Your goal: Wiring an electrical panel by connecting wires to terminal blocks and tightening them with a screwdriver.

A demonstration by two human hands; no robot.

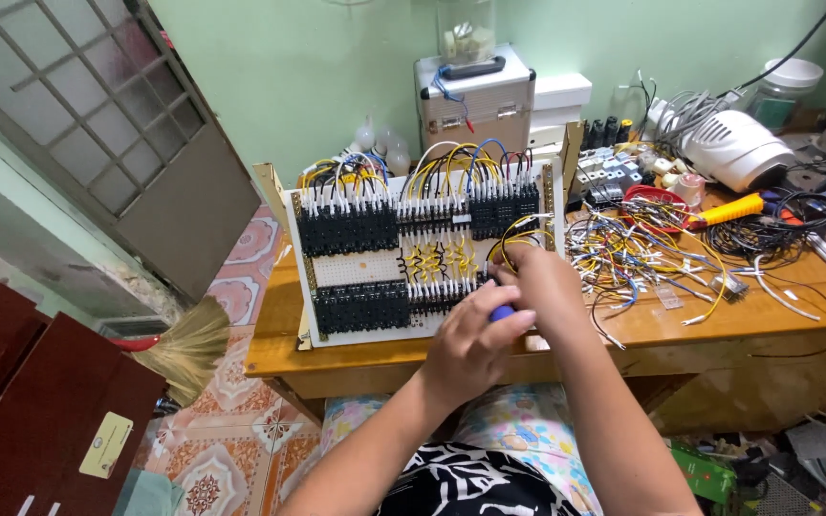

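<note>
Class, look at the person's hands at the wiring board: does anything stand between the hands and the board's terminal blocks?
Nothing visible does. The left hand, holding a blue-handled tool, and the right hand are already at the lower row of black terminal blocks on the wiring board. Only yellow wires loop beside the right hand.

Room: pale green plastered wall [317, 67]. Door [97, 124] at left, grey metal frame with a grid of frosted panes, daylight coming through. Floor [241, 449] of patterned tiles in pink and cream. Wooden table [279, 334], light brown, standing against the wall. Dark reddish-brown cabinet [40, 401] at lower left. Straw broom [184, 349] leaning beside the table.
</note>
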